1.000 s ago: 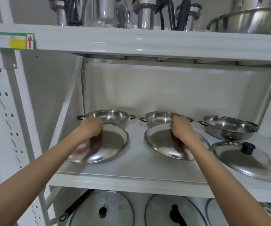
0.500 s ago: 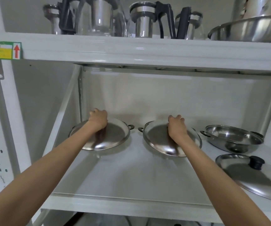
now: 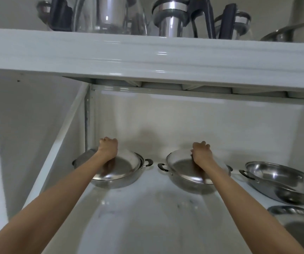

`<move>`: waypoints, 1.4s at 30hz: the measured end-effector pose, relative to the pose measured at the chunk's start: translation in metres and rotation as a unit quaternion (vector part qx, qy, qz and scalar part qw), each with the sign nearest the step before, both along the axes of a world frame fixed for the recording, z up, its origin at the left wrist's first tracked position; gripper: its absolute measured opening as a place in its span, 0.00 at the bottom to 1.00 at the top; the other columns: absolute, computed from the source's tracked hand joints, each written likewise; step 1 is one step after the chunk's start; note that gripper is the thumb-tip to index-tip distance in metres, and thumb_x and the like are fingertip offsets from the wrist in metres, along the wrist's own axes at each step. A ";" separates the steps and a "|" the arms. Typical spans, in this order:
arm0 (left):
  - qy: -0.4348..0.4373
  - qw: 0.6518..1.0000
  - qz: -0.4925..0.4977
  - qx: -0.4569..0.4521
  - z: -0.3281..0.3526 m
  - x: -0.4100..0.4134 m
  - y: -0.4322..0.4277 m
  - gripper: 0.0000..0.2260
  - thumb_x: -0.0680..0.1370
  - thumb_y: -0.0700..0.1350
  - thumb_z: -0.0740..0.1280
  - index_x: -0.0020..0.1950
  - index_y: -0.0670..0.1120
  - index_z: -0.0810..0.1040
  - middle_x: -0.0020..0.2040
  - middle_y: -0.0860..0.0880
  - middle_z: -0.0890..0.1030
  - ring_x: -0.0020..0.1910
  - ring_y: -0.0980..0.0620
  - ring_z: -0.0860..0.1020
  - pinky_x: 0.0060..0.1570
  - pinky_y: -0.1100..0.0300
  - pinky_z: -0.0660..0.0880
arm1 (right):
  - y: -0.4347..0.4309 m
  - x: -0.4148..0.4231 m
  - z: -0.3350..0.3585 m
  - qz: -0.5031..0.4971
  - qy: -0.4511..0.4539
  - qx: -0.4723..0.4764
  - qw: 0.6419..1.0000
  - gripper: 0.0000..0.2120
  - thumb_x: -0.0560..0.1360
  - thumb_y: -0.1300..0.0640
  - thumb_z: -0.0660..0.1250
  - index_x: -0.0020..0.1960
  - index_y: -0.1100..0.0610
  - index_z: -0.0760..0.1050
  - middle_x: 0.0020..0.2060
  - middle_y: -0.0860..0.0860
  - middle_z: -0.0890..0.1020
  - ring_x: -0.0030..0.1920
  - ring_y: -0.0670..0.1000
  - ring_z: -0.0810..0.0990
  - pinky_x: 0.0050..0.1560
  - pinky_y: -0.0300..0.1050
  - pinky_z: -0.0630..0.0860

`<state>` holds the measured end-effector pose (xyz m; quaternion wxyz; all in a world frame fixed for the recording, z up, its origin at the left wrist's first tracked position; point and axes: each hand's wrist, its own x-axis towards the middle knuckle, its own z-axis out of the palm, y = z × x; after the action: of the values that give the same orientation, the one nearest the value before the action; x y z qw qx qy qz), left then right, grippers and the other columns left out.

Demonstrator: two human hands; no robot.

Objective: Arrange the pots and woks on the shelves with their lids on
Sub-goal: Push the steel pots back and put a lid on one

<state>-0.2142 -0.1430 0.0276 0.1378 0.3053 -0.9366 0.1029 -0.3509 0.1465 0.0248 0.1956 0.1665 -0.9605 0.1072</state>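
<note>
Two steel pots stand at the back of the white shelf (image 3: 147, 226). My left hand (image 3: 108, 147) grips the top of a steel lid (image 3: 125, 167) that lies on the left pot (image 3: 118, 182). My right hand (image 3: 201, 153) grips a second lid (image 3: 182, 167), which rests on the middle pot (image 3: 186, 186). Both knobs are hidden inside my fists. A third pot (image 3: 283, 182) sits uncovered at the right, and its lid (image 3: 297, 222) with a black knob lies flat on the shelf in front of it.
The upper shelf (image 3: 147, 54) overhangs close above and carries glass and steel kettles (image 3: 169, 17) and a steel bowl (image 3: 294, 33). A white upright (image 3: 87, 116) and side rail bound the shelf on the left.
Both lids were lifted from the shelf front, carried back and set down onto the left and middle pots. The camera moved in closer and tilted up.
</note>
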 end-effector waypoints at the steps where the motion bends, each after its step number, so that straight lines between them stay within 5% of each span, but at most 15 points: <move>1: 0.000 1.000 0.000 0.001 -0.001 -0.005 -0.004 0.16 0.81 0.43 0.57 0.67 0.40 0.69 0.66 0.39 0.74 0.67 0.42 0.71 0.65 0.55 0.67 | -0.002 -0.004 -0.002 -0.001 -0.002 -0.001 1.000 0.13 0.80 0.63 0.57 0.62 0.65 0.70 0.61 0.63 0.71 0.62 0.63 0.70 0.58 0.52 0.73; 26: -0.009 0.999 -0.033 -0.038 -0.024 -0.047 -0.022 0.15 0.82 0.47 0.56 0.64 0.40 0.71 0.62 0.40 0.77 0.63 0.43 0.73 0.62 0.55 0.68 | -0.010 -0.044 -0.033 -0.018 0.011 0.006 1.000 0.12 0.78 0.65 0.59 0.61 0.65 0.71 0.59 0.63 0.72 0.61 0.63 0.70 0.52 0.51 0.75; 32: 0.000 0.998 -0.042 -0.037 -0.026 -0.045 -0.021 0.14 0.83 0.46 0.55 0.63 0.40 0.72 0.62 0.40 0.78 0.63 0.44 0.73 0.62 0.55 0.68 | -0.010 -0.044 -0.024 -0.007 -0.010 0.019 1.000 0.15 0.81 0.58 0.56 0.64 0.65 0.70 0.62 0.63 0.72 0.64 0.61 0.69 0.60 0.50 0.72; 42: 0.018 1.000 -0.001 0.014 -0.026 -0.035 -0.011 0.17 0.80 0.43 0.57 0.69 0.42 0.68 0.67 0.39 0.70 0.66 0.37 0.68 0.65 0.49 0.67 | -0.004 -0.038 -0.021 -0.003 -0.014 0.035 0.999 0.15 0.78 0.64 0.56 0.64 0.64 0.69 0.62 0.62 0.73 0.63 0.61 0.70 0.59 0.49 0.72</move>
<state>-0.2493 -0.1541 0.0016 0.1506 0.3082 -0.9356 0.0838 -0.3894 0.1421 0.0037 0.1761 0.1687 -0.9669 0.0752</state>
